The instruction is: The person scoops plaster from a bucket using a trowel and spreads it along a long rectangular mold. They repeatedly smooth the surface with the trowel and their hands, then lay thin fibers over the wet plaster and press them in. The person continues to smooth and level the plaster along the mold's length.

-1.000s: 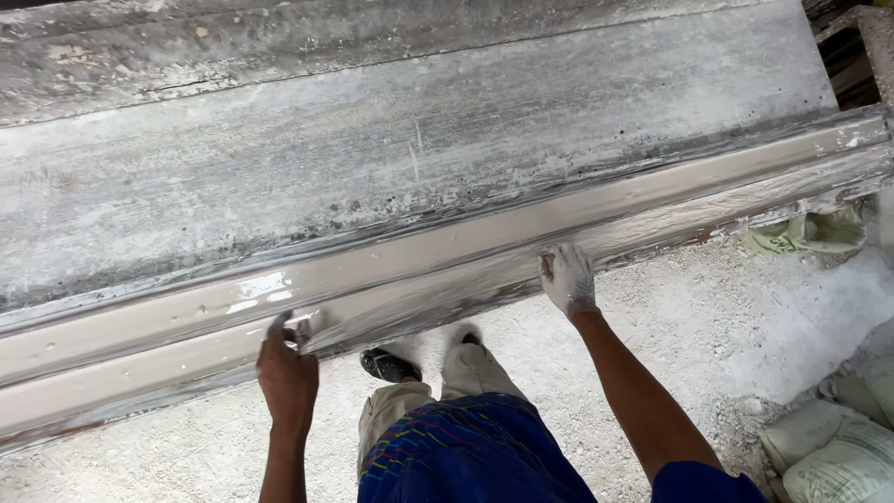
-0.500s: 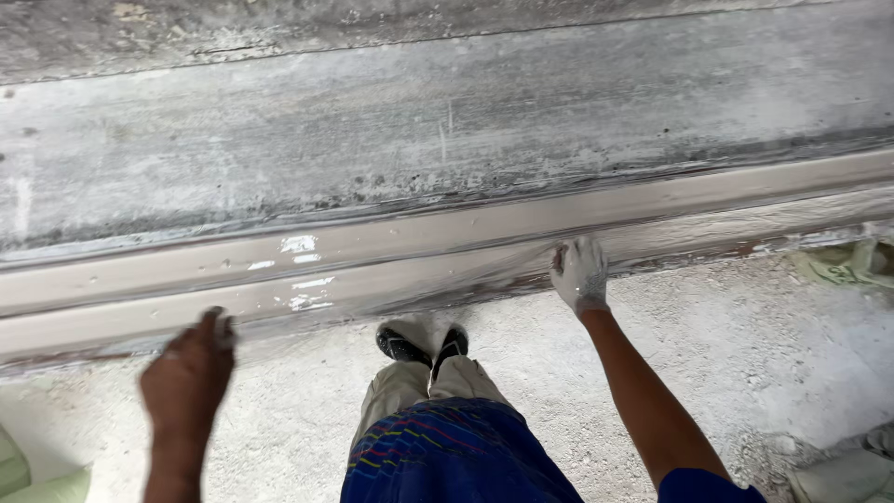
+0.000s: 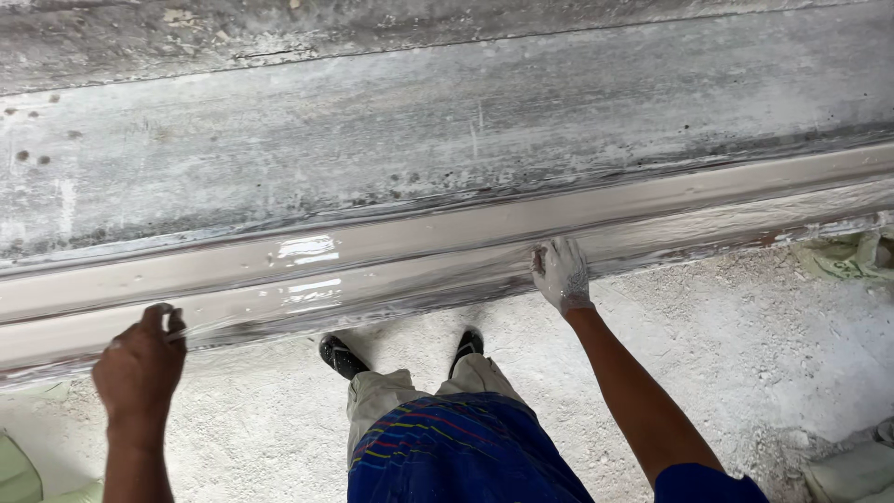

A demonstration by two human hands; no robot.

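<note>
Head view: left hand [image 3: 140, 365] is back at the wet moulding [image 3: 447, 251] after swinging clear, fingers curled, pinching its front film edge. Right hand [image 3: 561, 275], plaster-coated, hasn't moved, fingers bent on the same edge. Moulding lies along the counter [image 3: 419, 130] front.

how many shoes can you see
2, both black, on the pale gritty floor under the bench edge: one shoe left of centre, the other shoe just right of it. Trouser legs cover their backs.
</note>
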